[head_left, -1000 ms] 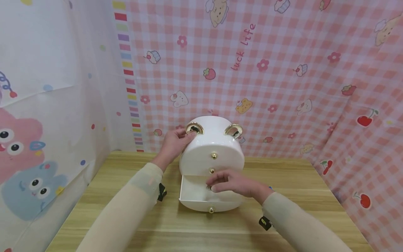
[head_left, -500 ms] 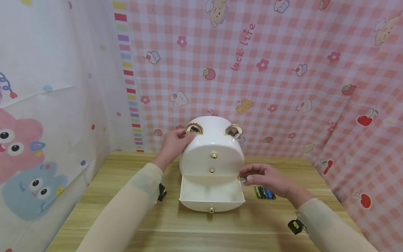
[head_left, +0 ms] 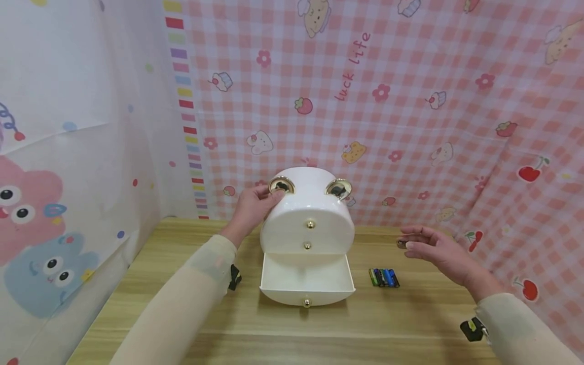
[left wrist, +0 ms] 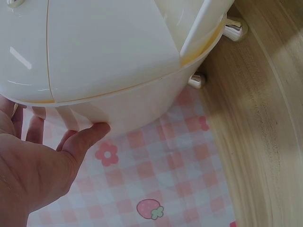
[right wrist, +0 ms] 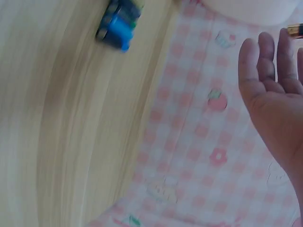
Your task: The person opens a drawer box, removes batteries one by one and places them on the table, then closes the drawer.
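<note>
A white rounded drawer box [head_left: 315, 205] with gold knobs and gold ear-like rings stands mid-table, its bottom drawer [head_left: 306, 274] pulled out with nothing visible inside. My left hand [head_left: 253, 209] holds the box by its left ring [head_left: 281, 185], thumb in front; in the left wrist view, other fingers touch the box's side. At the right, above the table, my right hand [head_left: 433, 249] pinches a small battery [right wrist: 295, 30] with a copper-coloured end. Between that hand and the box, several batteries [head_left: 384, 278] lie side by side on the table; in the right wrist view they are blurred.
The wooden table [head_left: 356, 334] ends at a pink checked cloth [head_left: 397, 126] hung behind and at the right. A white patterned cloth [head_left: 128, 167] hangs at the left. The open drawer juts toward the front of the table.
My right hand has moved right, from over the open drawer past the row of batteries, with the battery in its fingers. The left hand and the box have stayed in place.
</note>
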